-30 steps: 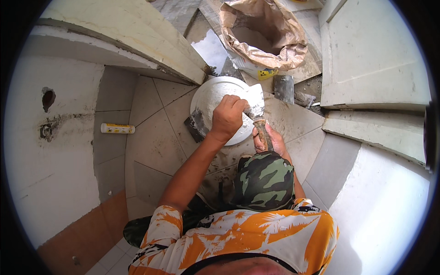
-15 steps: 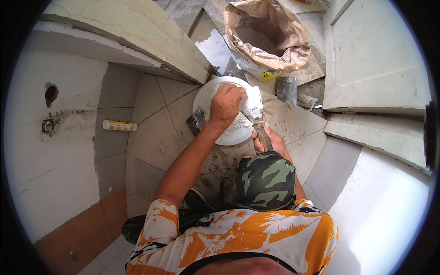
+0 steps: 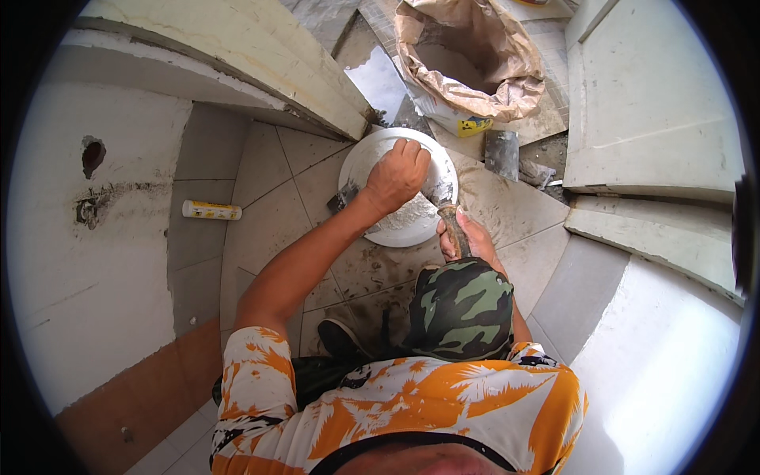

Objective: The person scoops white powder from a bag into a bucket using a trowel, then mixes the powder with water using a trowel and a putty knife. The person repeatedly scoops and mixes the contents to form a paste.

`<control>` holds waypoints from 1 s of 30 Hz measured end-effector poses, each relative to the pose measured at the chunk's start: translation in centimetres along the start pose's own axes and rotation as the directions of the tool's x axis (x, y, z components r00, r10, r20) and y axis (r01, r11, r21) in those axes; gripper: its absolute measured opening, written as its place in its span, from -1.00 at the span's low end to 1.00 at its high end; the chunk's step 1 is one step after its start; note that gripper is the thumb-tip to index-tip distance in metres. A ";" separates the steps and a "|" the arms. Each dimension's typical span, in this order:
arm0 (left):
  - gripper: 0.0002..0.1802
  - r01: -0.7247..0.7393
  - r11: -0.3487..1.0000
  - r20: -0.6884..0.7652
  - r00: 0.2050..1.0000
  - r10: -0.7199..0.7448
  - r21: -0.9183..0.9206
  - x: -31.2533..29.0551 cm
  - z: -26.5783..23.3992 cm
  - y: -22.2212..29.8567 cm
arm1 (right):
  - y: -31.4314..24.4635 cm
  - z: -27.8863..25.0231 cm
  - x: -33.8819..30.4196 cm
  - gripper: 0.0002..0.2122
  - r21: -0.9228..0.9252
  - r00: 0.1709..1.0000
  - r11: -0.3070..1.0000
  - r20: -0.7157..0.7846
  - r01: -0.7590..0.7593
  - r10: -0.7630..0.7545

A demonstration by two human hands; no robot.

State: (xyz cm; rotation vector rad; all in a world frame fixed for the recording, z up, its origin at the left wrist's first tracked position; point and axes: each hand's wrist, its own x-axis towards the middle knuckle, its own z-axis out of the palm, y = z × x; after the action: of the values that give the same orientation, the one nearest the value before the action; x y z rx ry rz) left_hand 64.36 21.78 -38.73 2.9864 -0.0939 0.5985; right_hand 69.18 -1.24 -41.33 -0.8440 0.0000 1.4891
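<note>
A round white bucket (image 3: 405, 240) stands in front of me on the tiles, with white paste (image 3: 412, 218) inside. My left hand (image 3: 398, 176) is over it, fingers curled closed; whatever they hold is hidden from view. In my right hand (image 3: 472, 234), at the near right side of the bucket, is the worn brown handle of a putty knife (image 3: 451, 226). Its paste-smeared blade reaches over the bucket's rim, close to my left hand. A dark, paste-marked flat piece (image 3: 344, 196) shows at the bucket's left edge; I cannot tell what it belongs to.
Beyond the bucket stands an open paper sack (image 3: 475, 59) of greyish powder. A grey flat piece (image 3: 502, 153) lies beside the sack. To the left, a white and yellow tube (image 3: 211, 210) lies by the wall. A pale door panel (image 3: 649, 103) rises at the right.
My left hand has shifted slightly right and up over the bucket, its elbow swinging outward to the left. The putty knife's blade shows less white paste. My right hand keeps its hold.
</note>
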 end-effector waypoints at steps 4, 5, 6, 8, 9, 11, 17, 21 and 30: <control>-0.93 0.080 0.991 0.035 0.996 -0.084 0.111 -0.4 0.2 -1.2 | -0.1 0.5 -0.1 -0.51 0.027 0.999 1.000 -0.044 -0.005 0.006; -0.94 0.065 0.989 0.042 0.997 -0.071 0.131 -0.4 0.2 -1.9 | -0.1 0.6 -0.1 -0.51 0.040 0.998 0.999 -0.064 -0.008 0.011; -0.94 0.051 0.987 0.048 0.997 -0.059 0.151 -0.6 0.3 -2.2 | -0.1 0.5 0.0 -0.51 0.039 0.999 0.999 -0.053 -0.005 0.007; -0.95 0.193 0.957 -0.034 0.978 -0.205 -0.218 -0.8 0.4 -2.1 | 0.0 0.3 0.0 -0.50 0.037 1.000 0.999 -0.031 0.002 0.000; -0.94 0.242 0.885 -0.053 0.957 -0.286 -0.398 -0.9 0.4 -1.9 | 0.0 0.2 0.0 -0.50 0.093 1.000 0.996 -0.007 -0.003 0.004; -0.92 0.400 0.733 0.044 0.890 -0.453 -0.550 -1.6 -0.1 -1.5 | 0.2 -0.1 0.1 -0.50 0.204 0.999 0.979 0.040 -0.015 0.007; -0.83 0.656 -0.060 0.460 0.457 -0.761 -0.752 -1.8 -1.3 2.2 | 0.7 -0.5 0.6 -0.51 0.327 0.994 0.945 0.097 0.015 -0.049; -0.86 0.664 0.315 0.184 0.569 -0.802 -0.678 -1.7 0.3 3.2 | 0.3 1.0 0.6 -0.52 0.133 0.996 0.987 -0.004 0.088 -0.089; -0.88 0.694 0.598 0.191 0.702 -0.686 -0.401 -0.1 0.5 2.7 | -0.4 0.9 0.5 -0.47 -0.283 0.988 0.954 -0.082 0.104 -0.132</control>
State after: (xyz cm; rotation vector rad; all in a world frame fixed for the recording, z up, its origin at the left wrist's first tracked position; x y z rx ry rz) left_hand 64.24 19.05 -39.00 2.2845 0.7939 0.3688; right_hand 69.14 -0.31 -40.80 -1.1257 -0.1863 1.3501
